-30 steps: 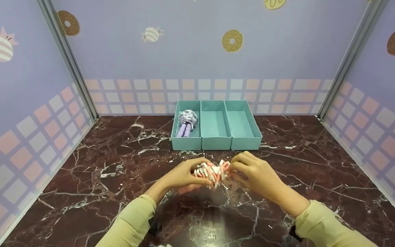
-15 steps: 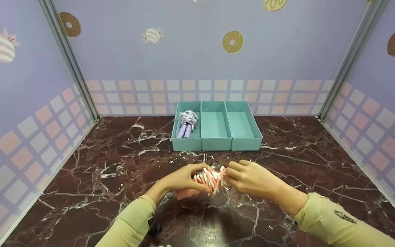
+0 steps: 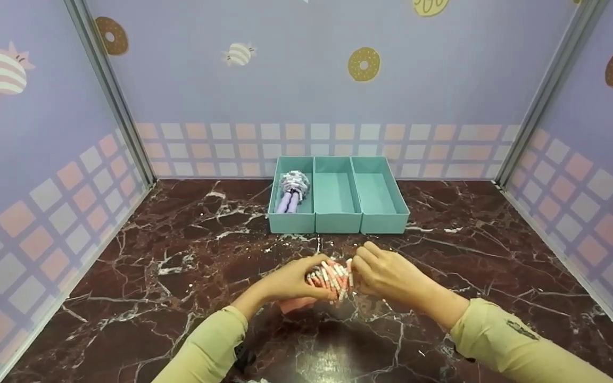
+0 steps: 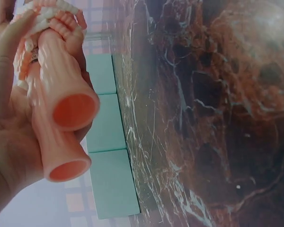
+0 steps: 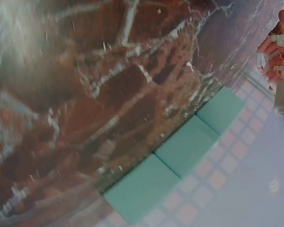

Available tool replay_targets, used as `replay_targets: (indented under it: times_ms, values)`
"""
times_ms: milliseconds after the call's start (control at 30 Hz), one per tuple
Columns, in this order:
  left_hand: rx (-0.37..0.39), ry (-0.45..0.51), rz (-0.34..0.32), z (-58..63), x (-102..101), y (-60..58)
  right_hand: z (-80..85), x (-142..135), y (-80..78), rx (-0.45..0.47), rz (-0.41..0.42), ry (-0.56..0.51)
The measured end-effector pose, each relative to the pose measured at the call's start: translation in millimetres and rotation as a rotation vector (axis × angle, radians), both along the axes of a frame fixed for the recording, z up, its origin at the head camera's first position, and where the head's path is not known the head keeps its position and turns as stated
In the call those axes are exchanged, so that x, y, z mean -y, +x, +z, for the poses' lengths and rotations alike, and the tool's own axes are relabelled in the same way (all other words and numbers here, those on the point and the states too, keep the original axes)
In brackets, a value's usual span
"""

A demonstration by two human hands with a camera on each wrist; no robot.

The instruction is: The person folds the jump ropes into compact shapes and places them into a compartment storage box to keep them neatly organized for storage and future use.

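My left hand grips a bundled beaded jump rope with pink and white segments, just above the table. In the left wrist view its two pink handles stick out below the wound beads, hollow ends toward the camera. At the bundle's right side, my right hand has curled fingers that pinch a short length of the beaded rope; the fingertips are partly hidden. The right wrist view catches only part of the beads at its edge. A purple and white beaded jump rope lies in the left compartment of a teal box.
The teal box has three compartments and stands at the back of the dark marbled table, against a patterned wall. Side walls rise left and right. A small white thing shows at the bottom edge.
My right hand has drawn down and in toward the bundle, its fingers now curled tighter on the rope's end. The bundle in my left hand has shifted slightly down and right.
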State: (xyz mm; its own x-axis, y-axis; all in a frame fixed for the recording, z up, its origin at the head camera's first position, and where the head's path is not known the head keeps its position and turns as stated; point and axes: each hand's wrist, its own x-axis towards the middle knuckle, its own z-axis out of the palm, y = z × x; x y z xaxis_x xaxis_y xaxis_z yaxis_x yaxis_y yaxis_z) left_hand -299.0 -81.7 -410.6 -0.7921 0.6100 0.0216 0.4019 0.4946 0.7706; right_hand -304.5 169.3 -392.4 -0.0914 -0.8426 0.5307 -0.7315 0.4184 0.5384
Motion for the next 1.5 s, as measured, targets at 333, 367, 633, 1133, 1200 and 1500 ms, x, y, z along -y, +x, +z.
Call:
replay_targets:
  times_ms: [333,367,633,1133,1200,1500]
  values:
    - [0.026,0.016,0.010,0.0,0,-1.2,-12.0,-4,3.4,0.964,0.030,-0.568]
    - [0.024,0.016,0.010,-0.6,-1,-1.7,-13.0,-4,3.3,1.065,0.034,-0.622]
    - [0.068,0.020,0.007,-6.6,4,-1.6,-18.9,-9,4.2,1.453,0.033,-0.737]
    - [0.051,0.066,-0.013,-7.4,4,-2.6,-1.3,3,16.9,0.009,-0.191,-0.058]
    - [0.058,0.067,-0.003,-8.2,1,-0.4,-5.1,4,15.1,-0.049,-0.176,-0.070]
    - [-0.148,-0.072,0.184,-7.1,-20,18.1,-16.6,2,20.0,0.299,-0.264,-0.226]
